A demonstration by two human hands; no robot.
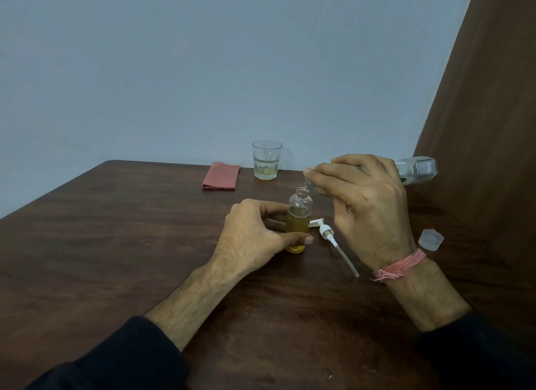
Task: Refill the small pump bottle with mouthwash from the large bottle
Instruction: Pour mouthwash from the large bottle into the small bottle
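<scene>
Sleeves: I see dark sleeves [121, 357] at the near edge, covering both forearms up to mid-arm.
Table: I see a dark brown wood-grain table [116, 244] carrying every item in view.
Wrist thread: I note a pink thread band [401, 266] wound around the right wrist.
Left hand: I read the left hand [255, 238] resting on the table with thumb and fingers closed around the small pump bottle, thumb across its lower front.
Small pump bottle: I see the small pump bottle [298, 224] standing upright near the table centre, between the two hands. Its neck is uncapped, and amber liquid fills it to roughly two thirds.
Pump head: I see the white pump head [327, 233] with its dip tube lying flat on the table, just beside the small bottle on its right, tube pointing toward me.
Cap: I see a translucent cap [431, 239] sitting on the table to the right of the right wrist, apart from it.
Right hand: I read the right hand [365, 204] raised above the table, fingers wrapped tight around the large bottle.
Large bottle: I see the clear large bottle [417, 169] tipped near horizontal, base to the right, mouth just above and right of the small bottle's neck. I cannot tell whether liquid is flowing.
Glass: I see a clear glass [266, 160] upright near the far edge, holding a little pale liquid.
Cloth: I see a folded pink cloth [221, 176] lying flat, left of the glass.
</scene>
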